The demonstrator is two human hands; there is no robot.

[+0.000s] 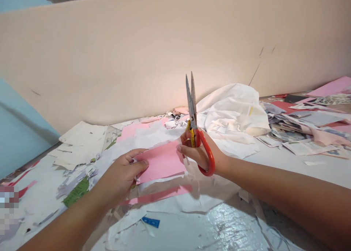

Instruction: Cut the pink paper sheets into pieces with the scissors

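Note:
A piece of pink paper [161,161] is stretched between my two hands. My left hand [124,170] pinches its left edge between thumb and fingers. Scissors [192,113] with red handles point upward from my right hand [201,148], their blades slightly apart and away from the paper. The thumb of that same hand also rests on the right edge of the pink paper. A yellow piece shows beside the scissors' handle; whether it belongs to them I cannot tell. Below the paper lies a pink strip [161,195] on white sheets.
White sheets [82,145] and a green scrap [77,191] lie at left. A crumpled white cloth or sheet [233,112] stands behind my right hand. Mixed paper scraps [304,126] are piled at right. A small blue tag [151,221] lies in front. A beige board [153,57] rises behind.

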